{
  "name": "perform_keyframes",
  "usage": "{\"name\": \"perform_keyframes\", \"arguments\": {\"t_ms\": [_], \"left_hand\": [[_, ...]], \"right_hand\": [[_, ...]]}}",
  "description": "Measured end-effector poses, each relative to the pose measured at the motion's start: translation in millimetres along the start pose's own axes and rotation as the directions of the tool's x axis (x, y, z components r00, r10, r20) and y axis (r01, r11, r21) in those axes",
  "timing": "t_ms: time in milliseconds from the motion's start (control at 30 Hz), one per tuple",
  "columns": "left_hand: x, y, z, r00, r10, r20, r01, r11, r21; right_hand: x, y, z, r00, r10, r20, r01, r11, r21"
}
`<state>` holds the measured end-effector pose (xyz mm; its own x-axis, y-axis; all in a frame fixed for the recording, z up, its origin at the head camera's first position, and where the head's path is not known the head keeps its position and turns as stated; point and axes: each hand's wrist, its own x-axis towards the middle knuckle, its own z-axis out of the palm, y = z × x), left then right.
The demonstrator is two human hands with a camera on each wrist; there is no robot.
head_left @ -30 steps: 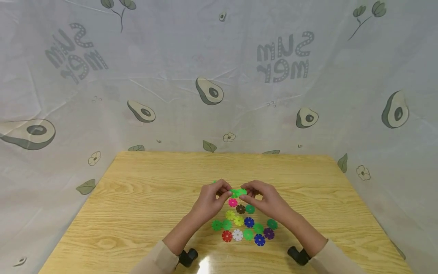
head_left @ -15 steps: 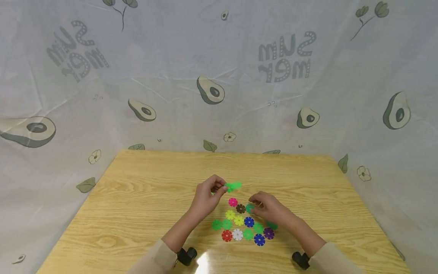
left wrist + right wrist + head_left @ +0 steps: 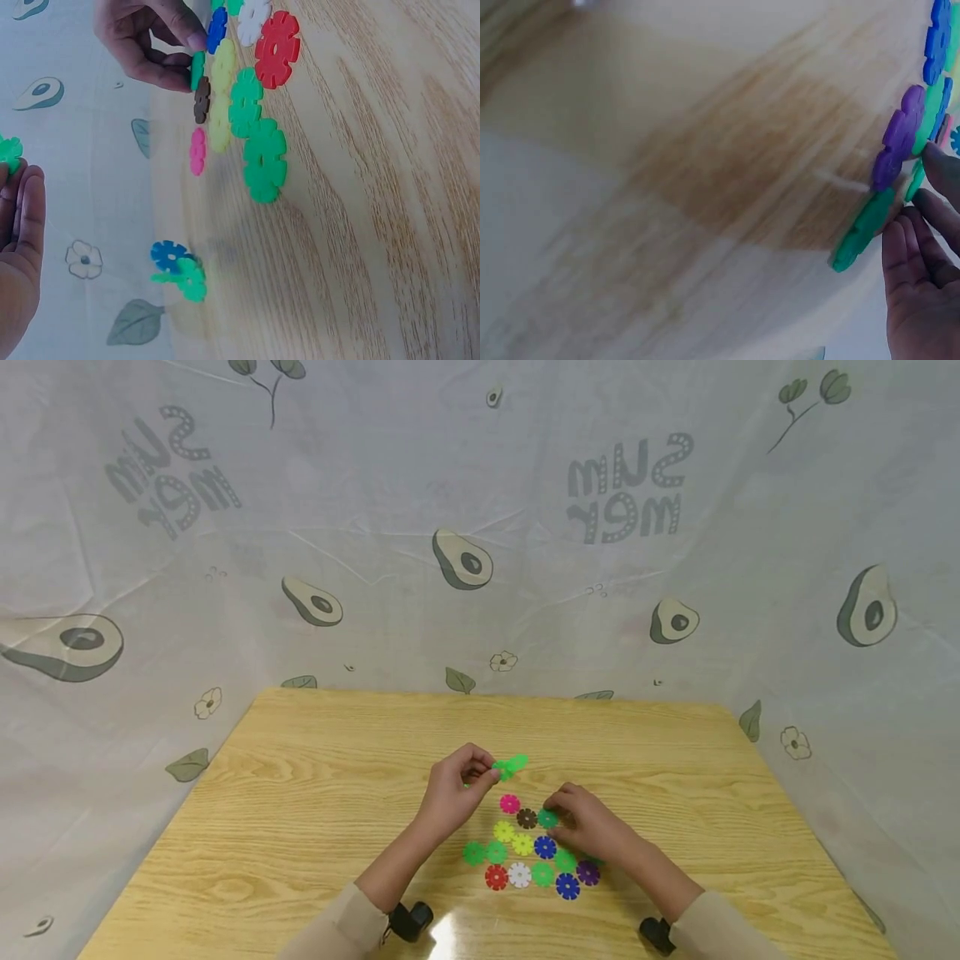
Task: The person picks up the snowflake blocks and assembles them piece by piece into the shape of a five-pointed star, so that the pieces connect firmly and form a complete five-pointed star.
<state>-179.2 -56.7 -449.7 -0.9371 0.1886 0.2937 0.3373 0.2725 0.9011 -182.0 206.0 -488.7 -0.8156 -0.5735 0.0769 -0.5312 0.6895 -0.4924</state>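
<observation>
My left hand [image 3: 459,783] pinches some joined bright green notched plastic discs [image 3: 516,764] between thumb and fingers, raised above the table. Lower and to the right, my right hand [image 3: 592,822] has its thumb and fingertips at the edges of a darker green notched disc [image 3: 547,818] on the table. Around that disc lie a brown disc [image 3: 527,818], a pink disc [image 3: 510,803] and a blue disc [image 3: 545,847]. In the left wrist view, my right hand [image 3: 154,41] touches the green disc [image 3: 197,71] from both sides.
Nearer me lie yellow discs [image 3: 522,844], a red disc [image 3: 497,877], a white disc [image 3: 519,875], a purple disc [image 3: 588,872] and several others. A joined blue and green piece [image 3: 180,268] stands beyond my left hand on the wooden table [image 3: 337,793]. A patterned cloth [image 3: 375,610] hangs behind.
My right hand has let go of the joined green discs and come down to the darker green disc on the table. The left hand has drawn slightly left, still holding the joined discs.
</observation>
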Motion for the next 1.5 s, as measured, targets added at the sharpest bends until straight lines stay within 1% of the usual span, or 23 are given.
{"name": "perform_keyframes", "arguments": {"t_ms": [167,233,367,433,500,567,633,767,900,1000,1167,1333,1500], "left_hand": [[-0.6,-1.9,0.4,1.0,-0.01,-0.008,0.01,1.0,-0.022],[-0.6,-2.6,0.7,1.0,-0.011,-0.007,0.011,1.0,-0.028],[-0.6,-3.4,1.1,1.0,-0.01,-0.003,0.01,1.0,-0.029],[-0.7,-3.5,1.2,1.0,-0.01,-0.003,0.01,1.0,-0.026],[-0.7,-3.4,1.2,1.0,-0.01,-0.004,0.01,1.0,-0.025],[-0.5,-3.4,1.4,1.0,-0.008,-0.008,0.008,1.0,-0.022],[-0.2,-3.2,1.6,1.0,-0.006,-0.014,0.006,1.0,-0.019],[0.5,-3.4,1.8,1.0,-0.006,-0.022,0.005,1.0,-0.018],[-0.1,-2.7,1.9,1.0,-0.014,-0.023,0.013,1.0,-0.028],[-0.6,-2.6,2.6,1.0,-0.013,-0.021,0.013,0.999,-0.035],[-1.9,-3.2,4.4,1.0,-0.011,-0.009,0.011,0.999,-0.038],[-2.5,-2.3,5.3,1.0,-0.003,-0.004,0.003,1.0,-0.029],[-2.0,-2.4,5.7,1.0,-0.002,0.007,0.002,1.0,-0.016]], "right_hand": [[1,0,2,1.0,-0.004,-0.008,0.003,1.0,-0.01],[1,0,2,1.0,0.008,-0.004,-0.008,1.0,-0.012],[2,-4,-3,0.996,0.084,0.009,-0.084,0.994,0.063],[5,-9,-8,0.992,0.126,-0.007,-0.124,0.985,0.117],[8,-14,-13,0.989,0.14,-0.042,-0.132,0.979,0.156],[11,-19,-19,0.987,0.137,-0.087,-0.12,0.977,0.176],[13,-25,-23,0.985,0.113,-0.129,-0.089,0.98,0.18],[17,-35,-31,0.983,0.056,-0.177,-0.023,0.983,0.181],[20,-43,-35,0.98,0.019,-0.197,0.016,0.985,0.173],[21,-46,-35,0.977,0.011,-0.212,0.027,0.984,0.177],[22,-49,-34,0.973,-0.001,-0.229,0.047,0.98,0.194],[23,-50,-33,0.967,-0.028,-0.252,0.077,0.98,0.185],[23,-52,-32,0.969,-0.043,-0.245,0.093,0.976,0.197]]}}
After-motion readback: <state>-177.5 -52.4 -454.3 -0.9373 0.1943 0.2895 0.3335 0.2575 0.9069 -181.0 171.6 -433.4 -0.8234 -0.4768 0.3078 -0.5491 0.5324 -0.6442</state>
